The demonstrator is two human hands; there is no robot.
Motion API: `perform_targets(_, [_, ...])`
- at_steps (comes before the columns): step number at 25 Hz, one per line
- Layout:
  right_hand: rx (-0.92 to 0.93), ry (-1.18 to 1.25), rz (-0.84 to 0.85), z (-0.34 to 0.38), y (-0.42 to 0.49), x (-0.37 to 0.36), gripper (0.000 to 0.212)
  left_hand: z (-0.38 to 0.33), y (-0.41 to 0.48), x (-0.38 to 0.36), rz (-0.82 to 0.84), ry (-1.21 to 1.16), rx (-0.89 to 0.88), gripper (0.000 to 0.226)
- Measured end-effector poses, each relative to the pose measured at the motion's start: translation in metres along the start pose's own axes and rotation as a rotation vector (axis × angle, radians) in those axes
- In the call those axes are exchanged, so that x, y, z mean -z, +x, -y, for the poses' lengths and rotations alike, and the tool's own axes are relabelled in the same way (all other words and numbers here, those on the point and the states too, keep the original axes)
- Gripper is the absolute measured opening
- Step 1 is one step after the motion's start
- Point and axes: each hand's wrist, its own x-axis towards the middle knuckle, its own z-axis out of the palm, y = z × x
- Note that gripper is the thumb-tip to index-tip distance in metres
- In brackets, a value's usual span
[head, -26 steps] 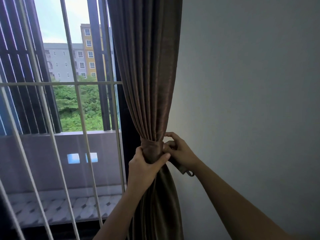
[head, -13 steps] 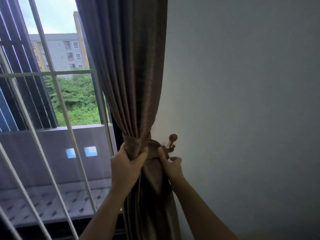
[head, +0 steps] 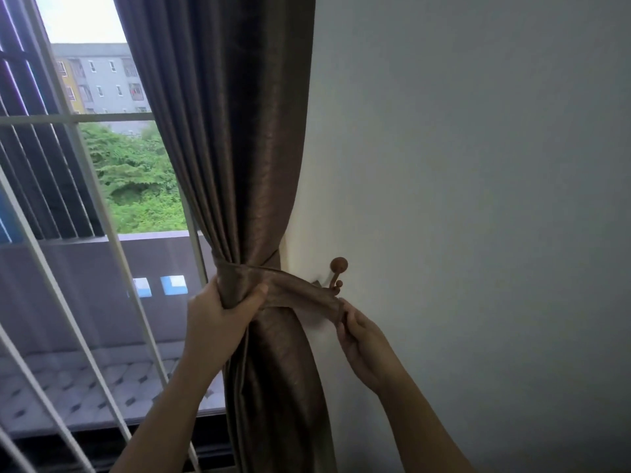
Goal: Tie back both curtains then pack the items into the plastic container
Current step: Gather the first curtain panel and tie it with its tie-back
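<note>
Where bunched beside the wall (head: 478, 165), the curtain (head: 246, 165) was gripped at its waist by the left hand (head: 218, 322); the tieback (head: 300, 297) was pinched at its end by the right hand (head: 362, 336), just under the hook (head: 337, 272). Fabric was judged soft, slippery, fairly heavy: best held at the gathered folds.

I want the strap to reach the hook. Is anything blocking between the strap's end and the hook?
Nothing visible blocks it. The right hand pinches the end of the strap right below the hook, with only bare wall around; the left hand grips the curtain.
</note>
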Motion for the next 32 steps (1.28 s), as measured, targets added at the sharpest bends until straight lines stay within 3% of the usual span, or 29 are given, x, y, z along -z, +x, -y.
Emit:
perform_targets(4, [0.290, -0.249, -0.207, 0.005, 0.003, -0.001, 0.019, 0.004, 0.002, -0.002, -0.008, 0.029, -0.038, 0.025])
perform_targets(7, [0.450, -0.460, -0.243, 0.020, 0.012, -0.012, 0.014, 0.005, 0.004, -0.001, -0.003, 0.024, -0.048, 0.029])
perform_targets(11, [0.513, -0.634, -0.268, 0.028, 0.028, -0.011, 0.006, 0.005, 0.003, -0.002, 0.002, 0.011, -0.051, 0.029])
perform_targets(14, [0.497, -0.752, -0.291, 0.025, 0.034, -0.008, 0.012, 0.006, 0.004, -0.003, -0.007, 0.021, -0.061, 0.030])
perform_targets(18, [0.524, -0.785, -0.229, 0.017, 0.035, -0.004, 0.019, 0.007, 0.004, -0.004, -0.007, 0.024, -0.067, 0.030])
perform_targets(22, [0.601, -0.826, -0.197, 0.016, 0.035, -0.005, 0.012, 0.010, 0.004, -0.005, -0.013, 0.016, -0.066, 0.034])
perform_targets(27, [0.515, -0.856, -0.193, 0.018, 0.041, -0.007, 0.014, 0.010, 0.002, -0.007, -0.035, 0.044, -0.078, 0.035])
perform_targets(32, [0.576, -0.823, -0.199, -0.003, 0.044, -0.002, 0.014, -0.004, -0.010, -0.015, -0.070, 0.048, -0.129, 0.031])
